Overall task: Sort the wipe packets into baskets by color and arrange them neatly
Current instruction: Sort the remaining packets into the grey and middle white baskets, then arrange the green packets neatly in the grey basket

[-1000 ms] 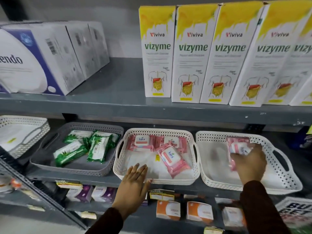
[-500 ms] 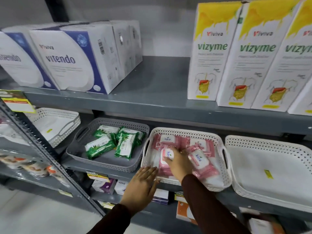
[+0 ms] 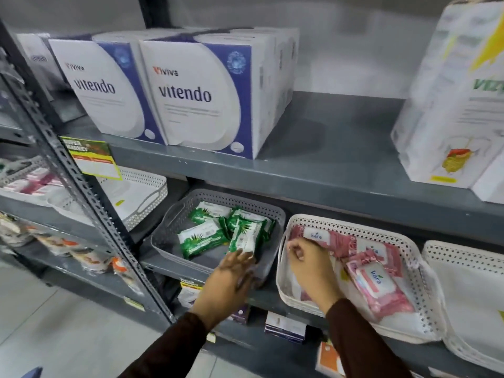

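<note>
A grey basket (image 3: 218, 195) on the middle shelf holds several green wipe packets (image 3: 202, 239). To its right, a white perforated basket (image 3: 354, 228) holds several pink Kara packets (image 3: 379, 280). My left hand (image 3: 231, 278) reaches over the grey basket's front rim, and its fingertips rest on the near end of an upright green packet (image 3: 245, 237). My right hand (image 3: 309, 261) is inside the white basket at its left side, fingers curled over the pink packets. Whether it grips one is hidden.
Another white basket (image 3: 463, 259) stands at the far right, and one more (image 3: 148, 192) sits left of the grey one. Vitendo boxes (image 3: 191, 94) and a Vizyme box (image 3: 450, 105) fill the shelf above. A slotted steel post (image 3: 81, 186) rises at left. Small boxes (image 3: 283, 326) line the shelf below.
My right hand carried a pink packet from the right white basket into the middle one. My left hand moved from the shelf edge up to the green packets. The view swung left.
</note>
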Action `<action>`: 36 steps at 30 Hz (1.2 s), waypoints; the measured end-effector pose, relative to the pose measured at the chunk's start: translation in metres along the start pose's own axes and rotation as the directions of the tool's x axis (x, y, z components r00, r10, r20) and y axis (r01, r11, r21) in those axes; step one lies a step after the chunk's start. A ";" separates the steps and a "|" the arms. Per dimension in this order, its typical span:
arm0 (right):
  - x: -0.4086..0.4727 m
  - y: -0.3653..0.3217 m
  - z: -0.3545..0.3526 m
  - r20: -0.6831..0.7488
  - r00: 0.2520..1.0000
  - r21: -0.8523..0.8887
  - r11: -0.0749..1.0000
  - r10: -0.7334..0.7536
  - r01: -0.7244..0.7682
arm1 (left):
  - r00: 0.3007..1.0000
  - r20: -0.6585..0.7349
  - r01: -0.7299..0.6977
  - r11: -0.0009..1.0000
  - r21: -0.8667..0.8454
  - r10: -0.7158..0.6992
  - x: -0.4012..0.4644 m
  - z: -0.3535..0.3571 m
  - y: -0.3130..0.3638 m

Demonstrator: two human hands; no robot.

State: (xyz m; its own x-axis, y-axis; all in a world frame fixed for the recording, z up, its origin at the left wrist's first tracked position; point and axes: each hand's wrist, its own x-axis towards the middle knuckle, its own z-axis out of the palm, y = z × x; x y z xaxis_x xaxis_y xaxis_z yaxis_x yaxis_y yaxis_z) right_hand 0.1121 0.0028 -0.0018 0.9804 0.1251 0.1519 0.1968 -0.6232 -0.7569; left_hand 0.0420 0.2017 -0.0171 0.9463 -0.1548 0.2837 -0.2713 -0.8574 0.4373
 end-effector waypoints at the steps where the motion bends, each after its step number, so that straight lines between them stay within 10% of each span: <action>1: 0.003 -0.013 0.014 0.008 1.000 0.028 1.000 0.001 -0.001 | 1.000 -0.004 0.025 1.000 0.005 -0.025 0.004 -0.011 -0.017; 8: 0.035 -0.067 0.100 0.085 0.959 0.058 0.960 0.270 -0.276 | 0.935 -0.001 0.353 0.935 0.021 -0.353 0.040 -0.060 -0.124; 15: 0.066 -0.082 0.156 -0.023 0.876 -0.300 0.833 0.481 -0.465 | 0.911 0.251 0.312 0.944 0.102 -0.328 0.069 -0.056 -0.174; 20: 0.066 -0.083 0.164 -0.131 0.920 -0.497 0.779 0.368 -0.382 | 0.903 0.338 0.242 0.964 0.112 -0.266 0.071 -0.052 -0.197; 36: 0.054 -0.056 0.152 0.302 0.934 -0.457 0.889 0.190 -0.033 | 0.911 0.405 0.069 0.996 0.047 -0.082 0.082 -0.054 -0.226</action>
State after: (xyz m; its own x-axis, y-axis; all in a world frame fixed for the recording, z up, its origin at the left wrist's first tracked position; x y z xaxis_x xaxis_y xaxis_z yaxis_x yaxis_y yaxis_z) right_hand 0.1543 0.1618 -0.0478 0.9532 0.2321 -0.1938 0.1429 -0.9106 -0.3877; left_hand 0.1713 0.4092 -0.0463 0.9552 -0.2690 -0.1235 -0.1965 -0.8883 0.4150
